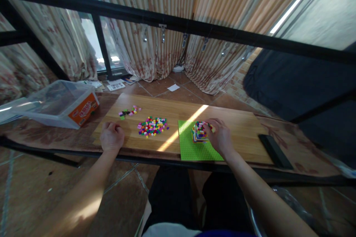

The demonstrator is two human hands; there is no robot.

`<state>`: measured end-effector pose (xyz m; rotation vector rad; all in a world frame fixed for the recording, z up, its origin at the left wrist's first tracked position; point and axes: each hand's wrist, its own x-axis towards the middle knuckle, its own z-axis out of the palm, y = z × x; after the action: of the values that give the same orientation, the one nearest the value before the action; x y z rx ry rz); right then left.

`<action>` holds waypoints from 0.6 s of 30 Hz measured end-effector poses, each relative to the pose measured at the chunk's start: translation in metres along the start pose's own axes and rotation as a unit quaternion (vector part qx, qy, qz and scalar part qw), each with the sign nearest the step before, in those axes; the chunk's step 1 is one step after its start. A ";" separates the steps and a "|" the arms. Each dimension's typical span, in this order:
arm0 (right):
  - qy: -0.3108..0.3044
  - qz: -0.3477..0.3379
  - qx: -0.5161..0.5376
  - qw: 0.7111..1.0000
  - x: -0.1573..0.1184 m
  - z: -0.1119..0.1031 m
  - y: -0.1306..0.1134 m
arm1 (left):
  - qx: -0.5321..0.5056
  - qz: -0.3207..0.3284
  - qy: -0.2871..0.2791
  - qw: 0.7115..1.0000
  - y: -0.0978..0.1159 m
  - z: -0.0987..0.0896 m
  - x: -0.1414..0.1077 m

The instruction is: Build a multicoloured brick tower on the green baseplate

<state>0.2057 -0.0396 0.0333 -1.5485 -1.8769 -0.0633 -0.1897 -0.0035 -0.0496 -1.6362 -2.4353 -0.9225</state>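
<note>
A square structure of many-coloured toy building bricks stands on a bright green studded baseplate. My right hand reaches over the right part of the structure, its fingers drawn together at the top edge. Whether a loose brick is between the fingertips is hidden. My left hand rests curled into a fist near the left end of the wooden board; the inside of the fist does not show. Between the left hand and the baseplate lies a spread pile of small loose bricks.
A smaller cluster of bricks lies behind the pile. At far left stands a clear plastic box with an orange label. A dark oblong object lies at the right end. A black metal bar with hanging clips crosses beyond the board.
</note>
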 end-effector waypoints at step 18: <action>0.039 0.044 -0.015 0.998 -0.004 0.024 0.005 | -0.008 0.004 0.003 1.000 -0.003 0.003 0.001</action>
<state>0.1993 -0.0313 0.0110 -1.6243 -1.7529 -0.1117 -0.1922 -0.0014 -0.0533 -1.6441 -2.4215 -0.9471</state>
